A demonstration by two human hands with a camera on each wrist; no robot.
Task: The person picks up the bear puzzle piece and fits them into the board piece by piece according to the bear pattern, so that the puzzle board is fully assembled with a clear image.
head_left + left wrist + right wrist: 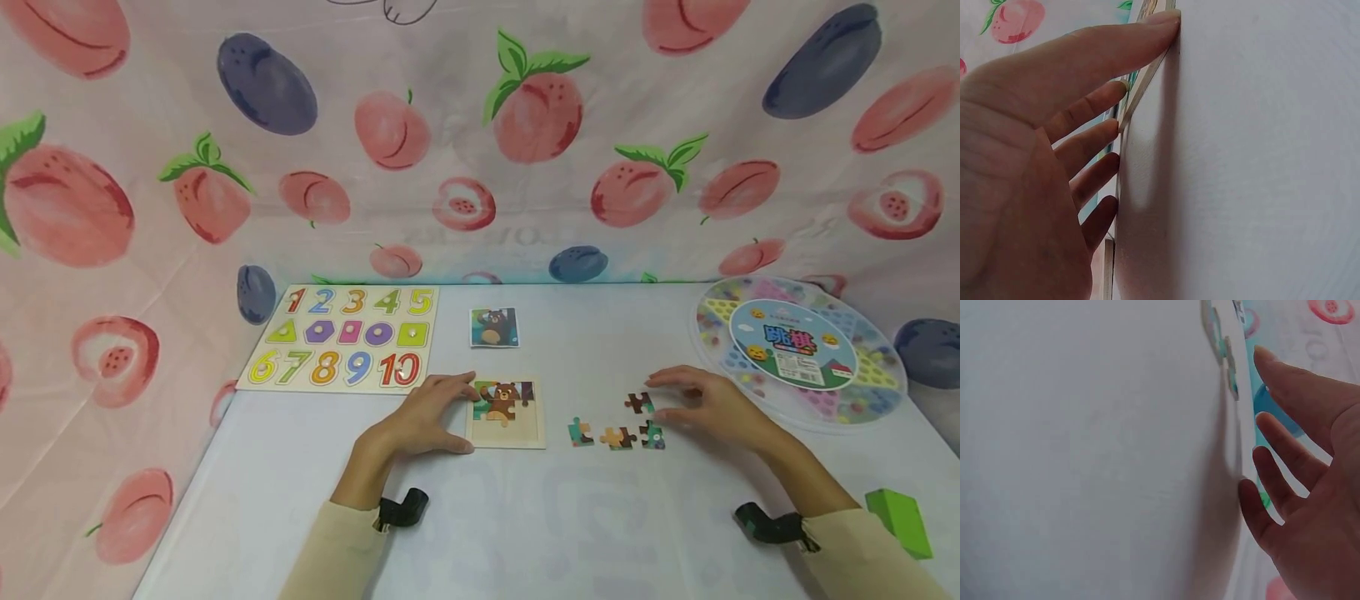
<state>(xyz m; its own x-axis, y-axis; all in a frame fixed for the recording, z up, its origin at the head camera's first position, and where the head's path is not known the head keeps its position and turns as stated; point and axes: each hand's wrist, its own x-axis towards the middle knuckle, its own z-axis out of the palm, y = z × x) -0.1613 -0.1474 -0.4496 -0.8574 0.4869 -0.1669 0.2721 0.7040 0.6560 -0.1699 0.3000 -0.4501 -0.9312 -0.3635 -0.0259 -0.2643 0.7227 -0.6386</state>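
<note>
Two beige sleeves [337, 550]: seen at the bottom of the frame, a black wrist device [405, 508] being worn at each cuff.
Green block [898, 523]: set at the lower right, beside the right sleeve.
Left hand [427, 417]: placed left of centre; the puzzle tray's left side is grasped between thumb and fingers.
Right hand [701, 404]: placed right of centre, released, thumb and fingertips held apart just beside the loose pieces; whether one is touched cannot be told.
Loose pieces [652, 437]: scattered right of centre; teal, tan and dark brown are shown.
Puzzle tray [517, 437]: laid flat at the centre, its upper part filled with a partial bear picture [501, 402], bare wood left below.
Number board [337, 333]: laid at the left, printed 1 to 10 around a row of shapes.
Round game box [795, 343]: laid at the right.
Bear card [494, 327]: placed above the tray.
Fruit-printed cloth [525, 200]: hung across the upper frame.
</note>
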